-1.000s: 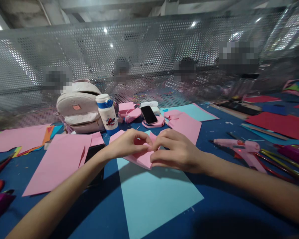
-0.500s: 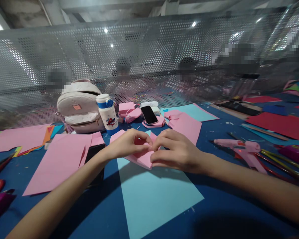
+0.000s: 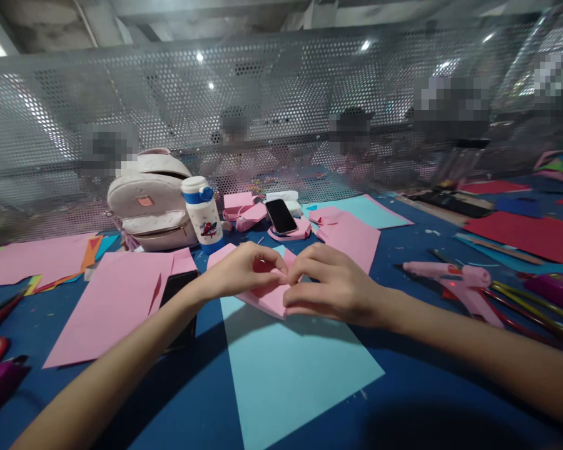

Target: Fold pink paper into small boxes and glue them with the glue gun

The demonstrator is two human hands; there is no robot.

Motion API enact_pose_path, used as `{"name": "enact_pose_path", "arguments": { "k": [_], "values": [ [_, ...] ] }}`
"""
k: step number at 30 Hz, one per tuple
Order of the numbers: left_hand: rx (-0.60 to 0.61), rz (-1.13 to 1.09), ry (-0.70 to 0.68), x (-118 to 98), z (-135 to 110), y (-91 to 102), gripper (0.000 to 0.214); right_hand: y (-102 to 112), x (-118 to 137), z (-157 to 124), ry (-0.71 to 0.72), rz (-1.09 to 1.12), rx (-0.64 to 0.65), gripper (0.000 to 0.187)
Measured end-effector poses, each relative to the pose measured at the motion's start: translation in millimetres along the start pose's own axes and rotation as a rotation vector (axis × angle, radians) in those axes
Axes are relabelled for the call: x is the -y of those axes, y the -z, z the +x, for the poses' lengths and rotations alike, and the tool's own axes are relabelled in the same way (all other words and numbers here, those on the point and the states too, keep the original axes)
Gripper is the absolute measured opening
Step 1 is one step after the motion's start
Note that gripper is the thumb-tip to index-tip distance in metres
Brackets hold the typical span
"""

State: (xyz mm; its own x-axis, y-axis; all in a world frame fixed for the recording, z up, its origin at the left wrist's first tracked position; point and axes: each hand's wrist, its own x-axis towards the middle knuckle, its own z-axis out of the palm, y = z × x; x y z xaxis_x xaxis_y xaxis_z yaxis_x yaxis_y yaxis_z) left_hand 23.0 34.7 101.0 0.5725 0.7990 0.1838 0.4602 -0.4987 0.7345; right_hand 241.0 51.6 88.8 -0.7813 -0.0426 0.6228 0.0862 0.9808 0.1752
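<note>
Left hand (image 3: 241, 269) and right hand (image 3: 333, 281) each have their grip pinched on folded pink paper (image 3: 268, 300) at frame centre, over the upper part of a light-blue sheet (image 3: 295, 375) on the blue bench (image 3: 206, 400).

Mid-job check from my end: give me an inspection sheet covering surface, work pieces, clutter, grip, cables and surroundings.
Surface: blue tabletop, marked with small pale specks.
Work pieces: folded pink paper over the far part of a light-blue sheet; contact unclear.
Clutter: backpack, upright bottle, phone; pink glue gun at right, red light showing.
Grip: left hand and right hand both hold the folded pink paper.
Cables: none I can identify for certain.
Surroundings: perforated screen along the far side.
</note>
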Motion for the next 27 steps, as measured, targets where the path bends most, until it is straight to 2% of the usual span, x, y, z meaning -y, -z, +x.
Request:
{"name": "enact_pose_path", "arguments": {
  "k": [27],
  "values": [
    [-0.013,0.013,0.0,-2.6,0.0,0.4,0.012,-0.4,0.8,0.4,0.004,0.017,-0.004,0.015]
  ]
}}
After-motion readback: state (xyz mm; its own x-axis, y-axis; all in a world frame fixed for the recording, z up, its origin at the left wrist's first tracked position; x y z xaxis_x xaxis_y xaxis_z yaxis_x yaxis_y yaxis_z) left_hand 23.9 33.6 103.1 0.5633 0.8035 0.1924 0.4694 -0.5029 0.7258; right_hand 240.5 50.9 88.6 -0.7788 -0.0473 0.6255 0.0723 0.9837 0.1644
